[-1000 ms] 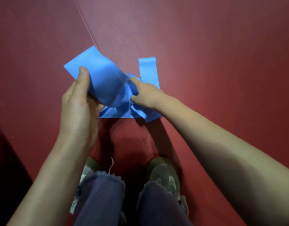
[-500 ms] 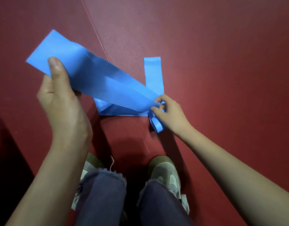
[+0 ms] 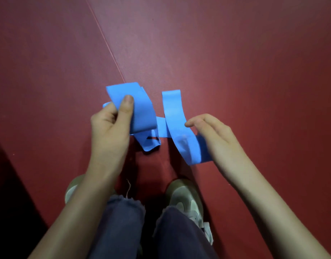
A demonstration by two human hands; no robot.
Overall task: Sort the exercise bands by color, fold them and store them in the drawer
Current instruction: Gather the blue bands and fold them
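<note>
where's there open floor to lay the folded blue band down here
The dark red mat floor is bare beyond the blue stretchy exercise band, on both sides of the thin seam line, and also right of the right hand. It is crowded between the left hand and the grey-green shoes, where band loops trail.

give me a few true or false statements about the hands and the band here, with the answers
1. The left hand pinches a folded part of the blue band under its thumb. True.
2. The band is green. False: it is blue.
3. The right hand is a closed fist. False: its fingers are loosely spread beside the band.
4. The floor is red. True.
5. A drawer is in view. False: none shows.
</note>
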